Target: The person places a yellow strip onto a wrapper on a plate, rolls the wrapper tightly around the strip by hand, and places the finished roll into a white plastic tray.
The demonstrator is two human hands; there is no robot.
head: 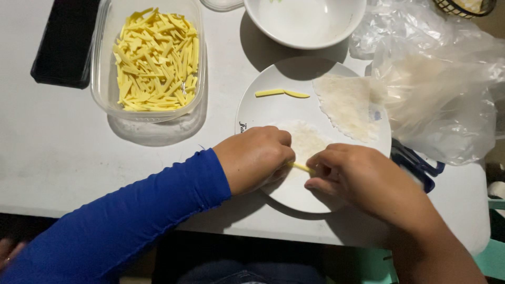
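Both hands work over a white plate (252,113) on the pale surface (58,158). The left hand (255,158), in a blue sleeve (131,215), is curled into a loose fist with its fingertips pressed down on a thin round wrapper (305,139) lying on the plate. The right hand (357,176) has its fingers bent and drawn together, pinching one end of a yellow stick (301,167) that lies along the near edge of that wrapper, between the two hands. Two more sticks (281,93) lie on the far part of the plate, beside a folded wrapper (347,105) that reaches to a clear plastic bag (442,89). A clear tub (102,79) full of yellow sticks stands to the left, well apart, and a white bowl (305,21) sits just beyond the plate.
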